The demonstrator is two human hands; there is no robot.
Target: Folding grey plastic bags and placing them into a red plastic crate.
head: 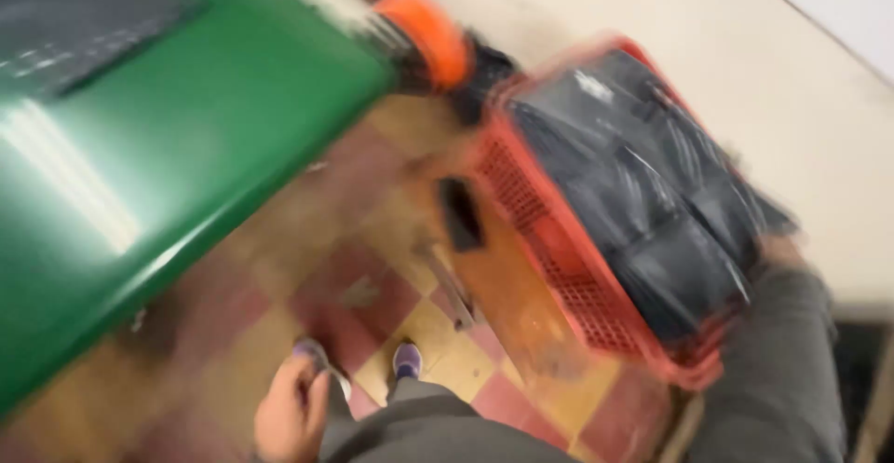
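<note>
A red plastic mesh crate (pixel 559 267) packed with dark, glossy wrapped bundles (pixel 652 193) sits up and to the right of the person, its long axis running from upper left down to lower right. The right hand (pixel 780 251) is at the crate's far lower corner, mostly hidden; whether it grips the rim I cannot tell. The left hand (pixel 291 416) hangs low, loosely curled and holding nothing, well apart from the crate. One crate; the blur prevents counting the bundles. A green metal surface (pixel 168 165) lies left, above the chequered tile floor (pixel 372 305), where two shoes (pixel 407 360) show.
</note>
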